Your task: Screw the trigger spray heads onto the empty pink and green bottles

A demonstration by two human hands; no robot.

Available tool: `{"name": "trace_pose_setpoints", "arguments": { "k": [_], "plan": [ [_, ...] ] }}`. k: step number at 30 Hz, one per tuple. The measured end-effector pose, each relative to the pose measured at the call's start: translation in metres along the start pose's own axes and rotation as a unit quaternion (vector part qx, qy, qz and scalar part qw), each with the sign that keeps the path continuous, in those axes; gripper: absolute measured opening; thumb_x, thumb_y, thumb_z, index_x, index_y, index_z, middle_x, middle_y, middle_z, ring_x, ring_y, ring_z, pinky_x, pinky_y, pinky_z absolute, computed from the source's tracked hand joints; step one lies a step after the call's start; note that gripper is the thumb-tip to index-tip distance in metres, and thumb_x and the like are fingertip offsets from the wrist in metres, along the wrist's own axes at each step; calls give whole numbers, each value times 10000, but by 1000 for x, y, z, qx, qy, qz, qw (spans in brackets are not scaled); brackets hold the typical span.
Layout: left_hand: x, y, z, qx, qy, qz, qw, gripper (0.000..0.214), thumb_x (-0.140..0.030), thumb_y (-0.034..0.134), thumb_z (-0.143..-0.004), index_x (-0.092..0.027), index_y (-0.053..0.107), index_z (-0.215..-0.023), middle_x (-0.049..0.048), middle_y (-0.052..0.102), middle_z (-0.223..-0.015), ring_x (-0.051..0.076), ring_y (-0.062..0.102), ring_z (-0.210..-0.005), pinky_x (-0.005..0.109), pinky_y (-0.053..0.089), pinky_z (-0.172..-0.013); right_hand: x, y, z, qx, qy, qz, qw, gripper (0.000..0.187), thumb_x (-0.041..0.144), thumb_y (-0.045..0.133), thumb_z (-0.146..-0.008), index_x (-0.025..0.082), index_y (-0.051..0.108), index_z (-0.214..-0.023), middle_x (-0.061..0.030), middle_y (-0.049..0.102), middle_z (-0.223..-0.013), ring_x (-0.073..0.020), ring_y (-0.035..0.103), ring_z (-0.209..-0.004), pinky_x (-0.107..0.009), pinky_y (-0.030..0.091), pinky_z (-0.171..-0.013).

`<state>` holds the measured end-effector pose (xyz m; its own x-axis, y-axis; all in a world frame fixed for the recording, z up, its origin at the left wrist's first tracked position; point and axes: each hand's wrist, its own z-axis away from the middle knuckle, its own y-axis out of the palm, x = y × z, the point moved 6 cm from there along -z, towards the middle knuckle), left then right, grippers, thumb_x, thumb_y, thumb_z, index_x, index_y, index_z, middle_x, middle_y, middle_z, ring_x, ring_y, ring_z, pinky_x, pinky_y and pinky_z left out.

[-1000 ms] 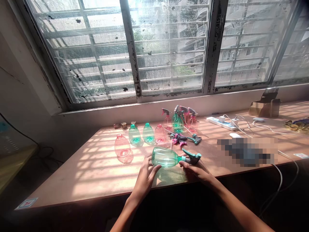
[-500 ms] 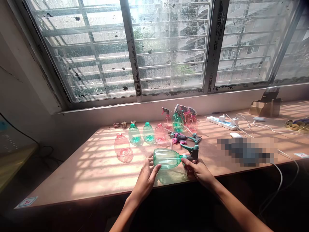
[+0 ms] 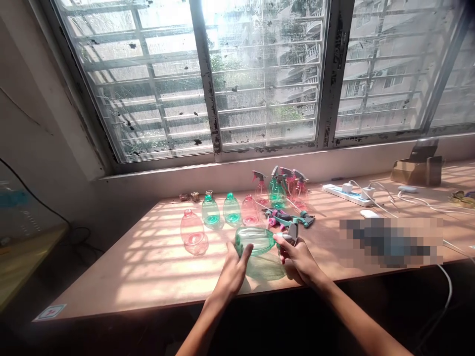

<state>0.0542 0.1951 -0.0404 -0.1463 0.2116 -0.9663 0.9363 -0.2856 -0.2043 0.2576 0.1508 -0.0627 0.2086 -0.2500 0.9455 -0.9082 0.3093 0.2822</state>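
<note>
A clear green spray bottle (image 3: 256, 241) lies sideways in the air above the table's front edge, its grey-and-green trigger head (image 3: 291, 234) pointing right. My left hand (image 3: 237, 262) is closed around the bottle's base. At the neck, my right hand (image 3: 297, 254) pinches the collar of the trigger head, its lower fingers partly hidden. Just behind lie loose trigger heads (image 3: 284, 217) in pink, grey and green. Open-necked bottles stand to the left: a pink one (image 3: 192, 230), two green ones (image 3: 211, 211) and another pink one (image 3: 250, 211).
Several pink and green bottles with trigger heads (image 3: 277, 190) stand by the wall. A white power strip (image 3: 345, 195) with cables, a cardboard box (image 3: 417, 170) and a blurred dark object (image 3: 389, 242) are on the right. Small brown items (image 3: 195, 196) sit at the back of the wooden table (image 3: 148, 277).
The trigger head has turned about the bottle's axis, its lever no longer showing on top. My right hand has shifted its grip at the collar. The view has moved slightly.
</note>
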Motion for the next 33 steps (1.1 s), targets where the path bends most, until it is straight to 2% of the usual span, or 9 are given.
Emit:
{"name": "trace_pose_setpoints", "arguments": {
  "k": [3, 7, 12, 17, 19, 22, 26, 30, 33],
  "plan": [
    [-3, -3, -19, -54, -16, 10, 998, 626, -745, 485, -917, -193, 498, -1211, 187, 663, -1266, 340, 622, -1248, 435, 458, -1053, 17, 9, -9, 16, -35, 17, 999, 384, 502, 808, -798, 193, 603, -698, 26, 553, -589, -136, 517, -513, -257, 461, -491],
    [-6, -6, -23, -80, -12, 23, 996, 648, -746, 577, -867, -175, 524, -1170, 194, 672, -1240, 365, 623, -1232, 457, 464, -1033, 14, 5, -9, 25, -22, -2, 999, 355, 478, 826, -786, 180, 645, -719, 11, 610, -619, -154, 573, -546, -282, 513, -554],
    [-2, -3, 2, -32, 31, 59, 997, 540, -653, 714, -807, -199, 577, -1066, 125, 717, -1178, 330, 652, -1210, 404, 510, -1007, -9, -3, 4, -21, 5, -108, 994, 340, 425, 881, -727, 178, 647, -716, 40, 580, -576, -121, 543, -492, -239, 484, -495],
    [7, -2, 6, 4, 43, 81, 996, 577, -590, 728, -816, -209, 552, -1211, 141, 652, -1347, 316, 604, -1305, 431, 488, -1077, -18, 2, 5, -88, 17, -110, 990, 363, 453, 875, -716, 176, 640, -712, 43, 570, -572, -105, 537, -451, -210, 424, -416],
    [9, -2, 3, 5, 41, 84, 996, 623, -580, 740, -812, -214, 524, -1267, 141, 643, -1367, 312, 603, -1311, 444, 475, -1102, -19, 5, 5, -87, 15, -92, 992, 381, 469, 878, -706, 177, 633, -692, 37, 572, -565, -112, 539, -444, -214, 412, -400],
    [12, -4, 0, -8, 30, 86, 996, 649, -578, 748, -815, -206, 513, -1291, 155, 639, -1378, 322, 610, -1306, 449, 480, -1101, -18, 8, 7, -55, 3, -83, 995, 388, 491, 886, -692, 180, 656, -726, 36, 579, -562, -121, 539, -457, -237, 458, -438],
    [12, -7, 3, -34, 17, 77, 996, 628, -597, 674, -879, -168, 540, -1317, 175, 647, -1364, 340, 618, -1292, 456, 490, -1078, -19, 12, 10, -14, -11, -81, 997, 394, 501, 891, -695, 182, 675, -776, 38, 589, -559, -116, 529, -459, -246, 473, -469],
    [4, -3, 9, -7, 36, 63, 997, 573, -567, 690, -875, -187, 634, -1299, 121, 691, -1315, 335, 600, -1313, 409, 479, -1085, -22, 8, 10, -34, -4, -93, 995, 389, 504, 882, -712, 181, 669, -755, 35, 595, -576, -107, 535, -454, -221, 430, -426],
    [-1, 2, 12, 27, 66, 55, 996, 590, -482, 684, -898, -226, 561, -1416, 101, 704, -1290, 296, 635, -1273, 403, 475, -1088, -22, 1, 8, -67, -3, -119, 991, 381, 474, 908, -684, 185, 675, -765, 41, 603, -590, -96, 524, -429, -211, 407, -395]
  ]
}}
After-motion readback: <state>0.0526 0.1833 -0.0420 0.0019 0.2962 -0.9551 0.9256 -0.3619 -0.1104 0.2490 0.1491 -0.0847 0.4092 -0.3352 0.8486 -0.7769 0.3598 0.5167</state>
